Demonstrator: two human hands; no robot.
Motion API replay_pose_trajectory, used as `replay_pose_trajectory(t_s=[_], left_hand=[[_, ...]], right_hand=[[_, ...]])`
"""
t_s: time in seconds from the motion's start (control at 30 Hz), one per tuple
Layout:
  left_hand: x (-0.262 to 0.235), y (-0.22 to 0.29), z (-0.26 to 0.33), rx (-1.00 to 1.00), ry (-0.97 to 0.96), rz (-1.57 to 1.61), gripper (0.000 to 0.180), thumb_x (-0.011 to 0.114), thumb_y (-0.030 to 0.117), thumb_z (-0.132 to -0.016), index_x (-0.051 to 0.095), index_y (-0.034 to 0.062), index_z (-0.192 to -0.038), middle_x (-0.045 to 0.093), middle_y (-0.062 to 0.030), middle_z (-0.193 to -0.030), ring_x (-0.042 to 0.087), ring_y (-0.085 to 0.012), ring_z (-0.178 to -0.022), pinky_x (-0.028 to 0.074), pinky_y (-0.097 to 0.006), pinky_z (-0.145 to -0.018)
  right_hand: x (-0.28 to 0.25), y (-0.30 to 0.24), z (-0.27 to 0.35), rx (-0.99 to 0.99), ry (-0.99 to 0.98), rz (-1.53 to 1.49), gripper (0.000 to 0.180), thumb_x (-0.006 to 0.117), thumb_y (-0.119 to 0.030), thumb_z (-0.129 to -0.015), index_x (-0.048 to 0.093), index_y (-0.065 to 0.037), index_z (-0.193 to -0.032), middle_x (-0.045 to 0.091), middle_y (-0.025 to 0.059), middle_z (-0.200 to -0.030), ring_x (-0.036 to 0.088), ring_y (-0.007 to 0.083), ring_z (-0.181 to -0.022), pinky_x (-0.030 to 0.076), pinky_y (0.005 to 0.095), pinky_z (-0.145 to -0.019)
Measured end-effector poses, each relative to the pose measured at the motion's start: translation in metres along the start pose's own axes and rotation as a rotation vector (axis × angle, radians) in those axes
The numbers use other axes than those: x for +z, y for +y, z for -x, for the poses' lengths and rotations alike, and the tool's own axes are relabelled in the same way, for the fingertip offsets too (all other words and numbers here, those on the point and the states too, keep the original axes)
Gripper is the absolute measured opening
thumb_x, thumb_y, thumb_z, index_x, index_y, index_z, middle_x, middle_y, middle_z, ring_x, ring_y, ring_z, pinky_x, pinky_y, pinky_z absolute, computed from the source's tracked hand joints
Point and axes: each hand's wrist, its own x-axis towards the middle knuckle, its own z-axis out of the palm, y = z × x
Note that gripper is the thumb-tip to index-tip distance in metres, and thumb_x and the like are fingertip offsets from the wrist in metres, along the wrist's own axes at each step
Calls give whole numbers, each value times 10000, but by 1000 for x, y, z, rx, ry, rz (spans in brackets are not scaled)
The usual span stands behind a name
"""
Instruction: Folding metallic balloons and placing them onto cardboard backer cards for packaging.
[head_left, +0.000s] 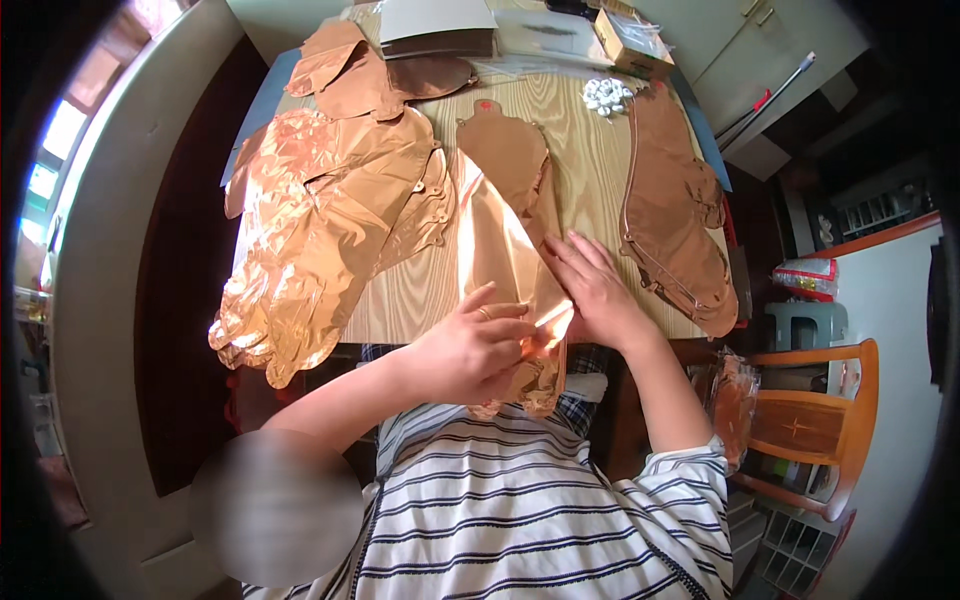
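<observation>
A flat, uninflated copper-coloured foil balloon [500,240] lies lengthwise in front of me, one layer folded over diagonally. Its lower end hangs past the table's near edge toward my lap. My left hand [480,345], with a ring on one finger, is closed at the lower part of this balloon, fingers curled against the shiny folded foil. My right hand [598,298] rests along the balloon's right edge, its fingers stretched out and flat, holding nothing.
A crumpled pile of shiny foil balloons [310,210] covers the table's left side. More matte ones [370,75] lie behind it, and a stack [675,210] lies at right. A white cluster [606,96], a box [634,45] and a wooden chair [810,430] stand around.
</observation>
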Motion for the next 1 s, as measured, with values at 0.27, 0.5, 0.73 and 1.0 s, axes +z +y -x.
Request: replay_pose_trajectory(t_s=[0.27, 0.5, 0.73, 1.0], left_hand=[[-29, -47, 27, -410, 191, 385, 341, 634, 135, -939, 661, -34, -1234, 671, -178, -1292, 622, -387, -1226, 444, -481, -1104], [3, -69, 25, -370, -57, -316, 679, 625, 361, -969, 424, 32, -1528, 403, -178, -1593, 337, -367, -1500, 217, -533, -1227], [10, -70, 14, -349, -137, -409, 738, 484, 518, -1018, 333, 78, -1590, 288, -184, -1657, 246, -384, -1539, 154, -560, -1241], [-16, -87, 12, -434, -75, -347, 683, 511, 444, -1020, 357, 71, -1572, 325, -202, -1630, 270, -368, -1527, 151, -552, -1248]], right_hand=[[-1, 6, 1, -54, 99, -116, 545, 690, -275, -905, 573, -74, -1398, 501, 141, -1524, 412, 397, -1421, 304, 508, -1199], [0, 6, -2, -50, 113, -118, 493, 677, -214, -910, 594, -76, -1376, 518, 126, -1513, 432, 382, -1411, 313, 503, -1196], [-4, 8, -1, -27, 119, -120, 481, 688, -167, -903, 607, -81, -1370, 534, 121, -1500, 447, 364, -1405, 330, 482, -1192], [-39, -54, -17, -94, 361, -250, 293, 682, -189, -938, 696, -32, -1185, 687, 149, -1229, 641, 337, -1142, 471, 451, -1050]])
